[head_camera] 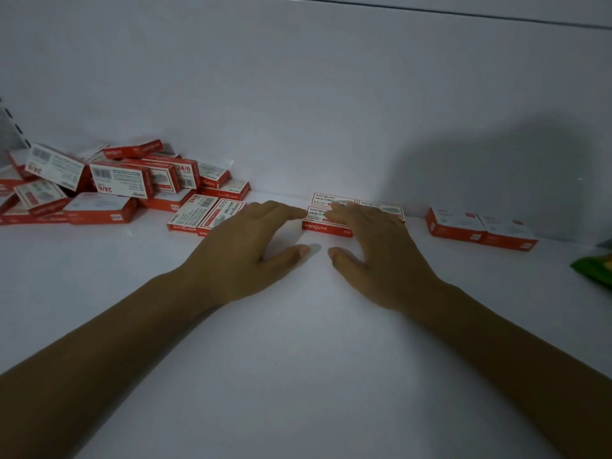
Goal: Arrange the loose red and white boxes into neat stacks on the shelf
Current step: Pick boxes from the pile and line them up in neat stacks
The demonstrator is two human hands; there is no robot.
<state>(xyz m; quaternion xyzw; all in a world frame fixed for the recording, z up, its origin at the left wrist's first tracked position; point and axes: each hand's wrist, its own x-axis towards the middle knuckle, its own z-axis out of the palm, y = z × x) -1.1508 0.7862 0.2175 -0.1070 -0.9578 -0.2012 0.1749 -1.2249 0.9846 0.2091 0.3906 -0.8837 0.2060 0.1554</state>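
Boxes (326, 198) lie under the right hand (381, 260), left hand (245, 256) beside, both grips wide.

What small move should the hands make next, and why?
Probably the left hand should reach to the loose pile for another box: the middle group under the right hand looks squared, only one layer high, and many boxes lie jumbled.

I read "24/6" in red on a loose box (187, 175) at left-centre, and "wengu" with "24/6" on the flat boxes (331, 198) at mid-frame; the finer print is illegible.
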